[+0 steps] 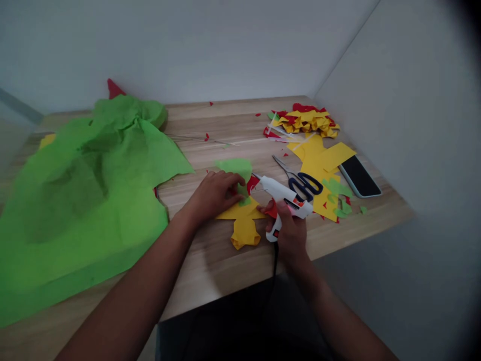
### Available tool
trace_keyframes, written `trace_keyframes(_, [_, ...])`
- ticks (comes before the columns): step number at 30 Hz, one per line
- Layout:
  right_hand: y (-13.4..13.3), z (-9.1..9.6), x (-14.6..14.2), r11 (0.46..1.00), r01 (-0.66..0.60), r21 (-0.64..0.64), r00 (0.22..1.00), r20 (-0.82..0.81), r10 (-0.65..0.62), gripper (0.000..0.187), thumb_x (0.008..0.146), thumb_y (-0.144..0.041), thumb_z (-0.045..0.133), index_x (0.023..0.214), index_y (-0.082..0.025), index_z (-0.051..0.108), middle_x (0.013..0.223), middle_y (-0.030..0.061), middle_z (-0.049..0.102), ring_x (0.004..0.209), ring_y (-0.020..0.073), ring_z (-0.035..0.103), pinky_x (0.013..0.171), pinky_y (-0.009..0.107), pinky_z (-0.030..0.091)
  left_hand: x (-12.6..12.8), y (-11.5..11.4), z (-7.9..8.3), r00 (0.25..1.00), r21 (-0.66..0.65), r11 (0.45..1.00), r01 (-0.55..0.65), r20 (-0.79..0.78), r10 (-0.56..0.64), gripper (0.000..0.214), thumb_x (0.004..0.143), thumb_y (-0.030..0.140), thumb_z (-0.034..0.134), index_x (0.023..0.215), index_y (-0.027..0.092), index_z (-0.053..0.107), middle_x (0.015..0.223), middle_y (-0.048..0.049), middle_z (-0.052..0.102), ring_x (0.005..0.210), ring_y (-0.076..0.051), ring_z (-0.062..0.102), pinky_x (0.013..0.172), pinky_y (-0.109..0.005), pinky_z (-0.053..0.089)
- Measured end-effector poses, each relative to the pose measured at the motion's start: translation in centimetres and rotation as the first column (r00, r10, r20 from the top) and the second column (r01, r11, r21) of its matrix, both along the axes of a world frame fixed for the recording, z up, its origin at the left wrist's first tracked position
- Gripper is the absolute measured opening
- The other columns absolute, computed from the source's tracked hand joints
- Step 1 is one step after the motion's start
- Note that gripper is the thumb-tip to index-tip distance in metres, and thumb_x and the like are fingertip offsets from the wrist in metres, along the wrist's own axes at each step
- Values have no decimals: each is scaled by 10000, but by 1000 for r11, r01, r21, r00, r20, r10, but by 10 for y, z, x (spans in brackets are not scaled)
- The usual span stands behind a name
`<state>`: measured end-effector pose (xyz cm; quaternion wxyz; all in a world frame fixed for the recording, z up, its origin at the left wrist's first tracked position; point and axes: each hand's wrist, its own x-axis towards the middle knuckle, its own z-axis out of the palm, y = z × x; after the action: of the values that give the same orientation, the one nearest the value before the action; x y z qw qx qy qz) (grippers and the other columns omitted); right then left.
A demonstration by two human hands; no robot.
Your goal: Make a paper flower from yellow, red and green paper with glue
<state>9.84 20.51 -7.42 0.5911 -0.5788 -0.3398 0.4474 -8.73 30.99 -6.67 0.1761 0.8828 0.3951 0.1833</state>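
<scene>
My right hand [291,233] is wrapped round the handle of a white glue gun [280,190], whose nozzle points up and left. My left hand [216,195] is closed in a pinch on a small green paper piece [243,191], its fingertips partly hiding it. Beneath those fingertips lies a yellow paper cutout [244,225] with folded-looking lower ends. A larger light green scrap [236,166] lies just beyond my left hand. Between that scrap and the nozzle shows a red piece [253,184].
A big crumpled green sheet [124,200] covers the table's left side. Dark-handled scissors [298,179] lie right of the glue gun. Further right are yellow sheets [311,155], green scraps [338,188] and a phone [361,176]. Yellow folded pieces [308,121] are heaped behind.
</scene>
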Motion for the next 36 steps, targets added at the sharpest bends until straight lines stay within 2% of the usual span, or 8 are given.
trace_keyframes(3, [0,-1,0,1000,-1,4,1000,-24,1,359,870,-527,631,792,-179,670,692,17,697,410,82,505,378,208,379,0,1,-2,998,51,998,20,-60,-17,179,892,376,650,987,251,736,955,-47,684,899,-236,580,817,-377,363])
trace_keyframes(7, [0,1,-1,1000,-8,-11,1000,-15,8,375,874,-538,615,771,-181,667,588,-9,636,388,86,479,376,210,376,0,0,-2,992,83,996,31,-124,-21,243,867,409,681,1068,291,749,1027,-60,666,946,-255,573,843,-397,356])
trace_keyframes(15, [1,2,1,996,43,75,995,-98,-35,375,878,-545,610,784,-184,643,585,-17,628,425,110,539,426,229,408,-6,5,10,987,111,986,-128,112,116,180,925,314,560,878,209,699,826,-45,704,800,-210,590,765,-354,396])
trace_keyframes(18, [2,2,1,995,43,94,986,-163,-27,363,879,-537,614,785,-187,637,597,-15,639,451,119,580,447,234,442,-9,4,27,979,24,991,-129,160,123,165,890,328,602,831,214,707,812,-29,725,763,-199,604,737,-340,418])
trace_keyframes(22, [2,4,1,993,-21,113,970,-240,48,343,883,-517,617,802,-184,647,604,-19,641,423,105,560,455,243,481,-9,3,63,849,-182,931,-317,383,364,226,891,384,596,867,189,707,842,-32,729,728,-178,606,653,-297,434])
trace_keyframes(26, [-1,2,2,979,-99,178,936,-317,152,299,893,-476,619,829,-187,663,505,-49,565,396,105,523,437,239,481,-10,0,93,852,-202,917,-345,343,396,185,862,339,612,835,185,712,878,-41,739,729,-175,602,653,-299,428])
trace_keyframes(30, [-4,0,2,963,-159,219,885,-401,237,291,901,-461,599,839,-186,669,445,-61,505,380,108,492,403,224,464,-15,-16,100,871,-154,886,-437,175,460,197,854,356,611,761,204,697,741,-24,710,622,-170,574,567,-291,378])
trace_keyframes(36, [-2,5,3,946,-230,229,782,-536,319,307,838,-481,650,842,-175,674,655,-14,647,396,73,496,364,194,447,-4,-75,79,852,-186,843,-504,55,521,288,864,427,590,678,210,623,646,-3,656,571,-165,548,530,-276,322])
